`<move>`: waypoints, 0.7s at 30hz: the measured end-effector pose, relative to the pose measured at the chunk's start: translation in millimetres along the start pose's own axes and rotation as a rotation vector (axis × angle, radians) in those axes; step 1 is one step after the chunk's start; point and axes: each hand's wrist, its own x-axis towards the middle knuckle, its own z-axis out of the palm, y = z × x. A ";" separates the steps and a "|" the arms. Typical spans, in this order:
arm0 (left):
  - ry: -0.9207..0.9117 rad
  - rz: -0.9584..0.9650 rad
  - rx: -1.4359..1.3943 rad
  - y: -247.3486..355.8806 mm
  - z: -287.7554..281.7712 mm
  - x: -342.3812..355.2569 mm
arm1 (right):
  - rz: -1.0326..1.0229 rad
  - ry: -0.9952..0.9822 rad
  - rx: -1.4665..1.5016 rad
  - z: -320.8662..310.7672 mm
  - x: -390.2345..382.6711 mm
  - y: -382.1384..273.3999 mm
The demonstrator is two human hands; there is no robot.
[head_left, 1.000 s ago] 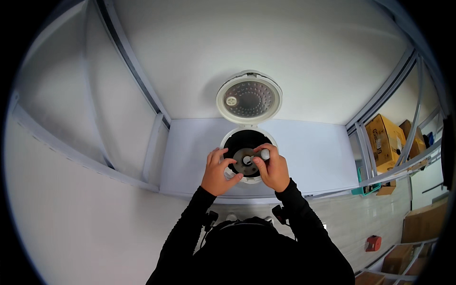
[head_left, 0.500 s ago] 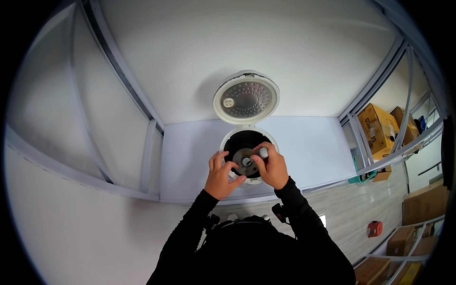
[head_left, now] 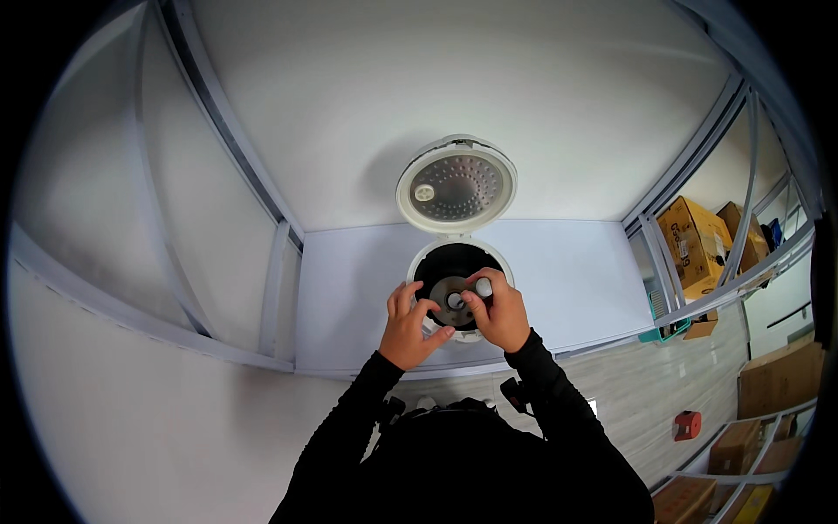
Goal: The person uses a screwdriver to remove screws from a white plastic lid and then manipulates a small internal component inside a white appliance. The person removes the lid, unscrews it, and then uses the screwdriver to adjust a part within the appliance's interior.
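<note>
A white rice cooker (head_left: pixel 420 255) stands on the table with its lid (head_left: pixel 403 199) raised at the back. Inside the dark cavity, the round metal heating plate (head_left: pixel 448 307) with a light ring at its centre shows at the bottom. My right hand (head_left: pixel 502 316) is closed around a small tool with a rounded grey end (head_left: pixel 484 286), over the right side of the opening; the rest of the tool is hidden by the fingers. At the left front of the rim is my left hand (head_left: pixel 407 332), empty, with thumb and fingers curved apart.
The white table (head_left: pixel 576 271) runs under the cooker against a pale wall, between metal frame posts (head_left: pixel 278 288). To the right are cardboard boxes (head_left: pixel 694 244), a teal basket (head_left: pixel 668 332) and a red stool (head_left: pixel 688 425) on the floor.
The whole view has shifted very slightly, the cooker lying a little lower and further right. Both hands keep nearly the same pose, and the right still grips the grey-ended tool.
</note>
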 end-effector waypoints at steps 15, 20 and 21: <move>0.231 -0.054 -0.055 15.5 16.3 -5.2 | -0.275 0.226 0.208 -68.9 -23.0 13.1; 0.471 -0.013 0.041 49.2 14.3 3.6 | -0.326 0.311 0.120 -116.6 -31.7 35.4; 0.484 -0.011 0.041 59.9 17.0 6.6 | -0.290 0.306 0.131 -124.4 -36.9 45.2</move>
